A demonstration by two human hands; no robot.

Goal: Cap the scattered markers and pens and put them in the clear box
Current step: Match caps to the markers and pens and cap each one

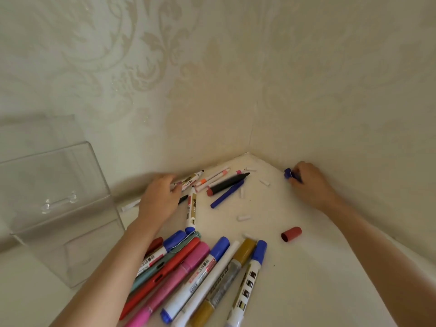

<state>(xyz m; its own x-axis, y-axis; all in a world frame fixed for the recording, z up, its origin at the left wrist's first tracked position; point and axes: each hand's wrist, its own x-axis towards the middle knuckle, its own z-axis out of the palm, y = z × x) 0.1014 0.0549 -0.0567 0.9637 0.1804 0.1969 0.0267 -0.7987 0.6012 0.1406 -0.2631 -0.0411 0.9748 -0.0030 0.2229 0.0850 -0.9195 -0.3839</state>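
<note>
While right fingers (298, 169) pinch blue cap (287, 173), left fingers (173, 185) unclear, red cap (291, 234) loose nearby

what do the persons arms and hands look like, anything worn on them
Both arms are bare. The left hand and right hand wear no gloves. No sleeve shows on the left forearm or the right forearm up to the picture's edge. No watch or bracelet shows at either wrist. The fingers are too small and blurred to tell about rings.

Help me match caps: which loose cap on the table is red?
The wide dark-red cap, lying alone on its side; the other loose caps are small and white.
</note>
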